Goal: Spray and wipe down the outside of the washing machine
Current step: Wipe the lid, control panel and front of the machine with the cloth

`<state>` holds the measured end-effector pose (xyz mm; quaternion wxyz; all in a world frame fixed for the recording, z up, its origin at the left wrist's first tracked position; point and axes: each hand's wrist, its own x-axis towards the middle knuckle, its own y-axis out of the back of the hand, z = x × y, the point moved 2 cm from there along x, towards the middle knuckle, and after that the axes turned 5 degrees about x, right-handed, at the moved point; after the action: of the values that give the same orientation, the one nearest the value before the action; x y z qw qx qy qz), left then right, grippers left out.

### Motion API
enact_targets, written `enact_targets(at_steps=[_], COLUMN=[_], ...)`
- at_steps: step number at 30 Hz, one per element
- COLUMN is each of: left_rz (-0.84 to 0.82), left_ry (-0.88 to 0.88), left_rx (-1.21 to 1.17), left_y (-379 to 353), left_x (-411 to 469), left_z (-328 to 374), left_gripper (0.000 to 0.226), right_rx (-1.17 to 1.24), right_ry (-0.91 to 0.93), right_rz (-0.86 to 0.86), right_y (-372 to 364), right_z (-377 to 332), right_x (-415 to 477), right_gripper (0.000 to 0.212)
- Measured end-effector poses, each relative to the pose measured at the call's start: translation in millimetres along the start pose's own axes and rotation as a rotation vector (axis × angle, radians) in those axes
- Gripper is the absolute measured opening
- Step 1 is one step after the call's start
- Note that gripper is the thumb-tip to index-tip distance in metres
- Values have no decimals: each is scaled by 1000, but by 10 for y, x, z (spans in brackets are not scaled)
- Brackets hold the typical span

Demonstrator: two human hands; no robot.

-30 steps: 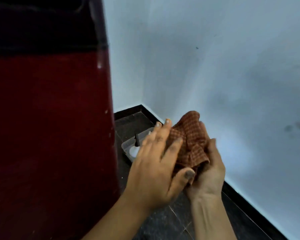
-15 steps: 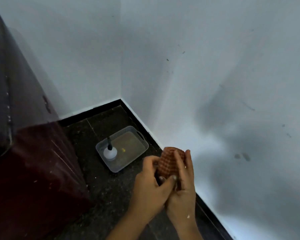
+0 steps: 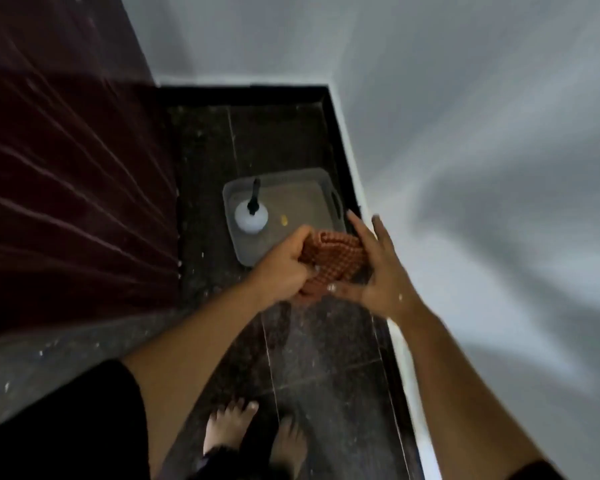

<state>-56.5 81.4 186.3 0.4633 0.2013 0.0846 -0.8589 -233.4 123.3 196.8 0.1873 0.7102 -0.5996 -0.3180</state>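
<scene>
The dark red washing machine [image 3: 66, 188] fills the left side, blurred by motion. An orange checked cloth [image 3: 336, 259] is bunched between both hands above the dark floor. My left hand [image 3: 284, 268] is closed around the cloth's left side. My right hand [image 3: 378, 271] presses flat against its right side with the fingers spread and pointing up. A white spray bottle [image 3: 251, 216] with a black nozzle stands in a shallow clear plastic tray [image 3: 329, 199] on the floor, just beyond the hands.
White walls [image 3: 482, 133] meet in a corner ahead and run close along the right. A black skirting [image 3: 340, 133] edges the dark tiled floor [image 3: 319, 358]. My bare feet [image 3: 253, 438] stand below the hands. A small yellow bit lies in the tray.
The view has tilted down and swung left, so the floor, tray and feet now show. Both hands keep hold of the cloth, and the right fingers have spread.
</scene>
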Motion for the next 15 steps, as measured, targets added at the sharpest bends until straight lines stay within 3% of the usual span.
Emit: enact_targets(at_steps=[4,6,10,15], left_rz=[97,176,393,496], left_ry=[143,238,343,427], left_rx=[-58,-91,-77,-81], left_y=[-41,-109,-286,-478], left_x=[326,517,995,1547], left_z=[-609,-976,-1577,-2160], left_gripper=[23,25,26,32], right_rx=[-63,-77,-348,-373], right_ry=[-97,-225,-139,-229], right_rz=[-250,-364,-478,-434], right_y=[-302,-391,-755,-1068], right_z=[394,660,1181,1819], right_x=[605,698,1117,1380], right_gripper=[43,27,32,38])
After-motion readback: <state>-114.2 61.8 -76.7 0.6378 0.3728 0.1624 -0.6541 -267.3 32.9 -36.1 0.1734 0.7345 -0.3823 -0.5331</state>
